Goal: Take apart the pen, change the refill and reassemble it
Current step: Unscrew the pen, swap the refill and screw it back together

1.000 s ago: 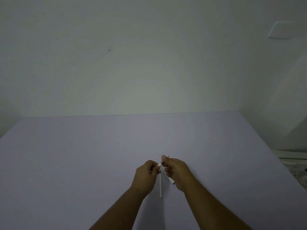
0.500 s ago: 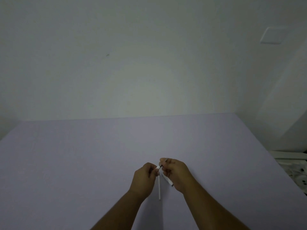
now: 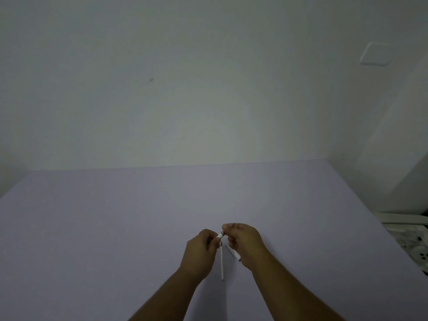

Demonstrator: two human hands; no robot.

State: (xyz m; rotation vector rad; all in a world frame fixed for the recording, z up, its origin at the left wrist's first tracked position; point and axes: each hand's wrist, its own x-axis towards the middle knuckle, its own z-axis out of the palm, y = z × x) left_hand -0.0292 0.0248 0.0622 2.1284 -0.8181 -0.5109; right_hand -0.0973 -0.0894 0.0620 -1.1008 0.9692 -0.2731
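My left hand (image 3: pixel 201 253) and my right hand (image 3: pixel 246 242) meet over the near middle of the lilac table (image 3: pixel 115 228). Between their fingertips they pinch a short white pen (image 3: pixel 220 235) with a dark end; most of it is hidden inside the left fist. Below the hands a thin white refill (image 3: pixel 222 265) lies on the table, pointing toward me. A second white pen part (image 3: pixel 233 253) with a dark tip lies slanted under my right palm, partly covered.
The table ends at a plain pale wall behind. Off the right table edge sits a white object with dark spots (image 3: pixel 416 249) at floor level. A white wall plate (image 3: pixel 376 54) is high up on the right.
The hands stay together at the same spot on the table. The view has shifted slightly; the refill and the slanted part have not moved.
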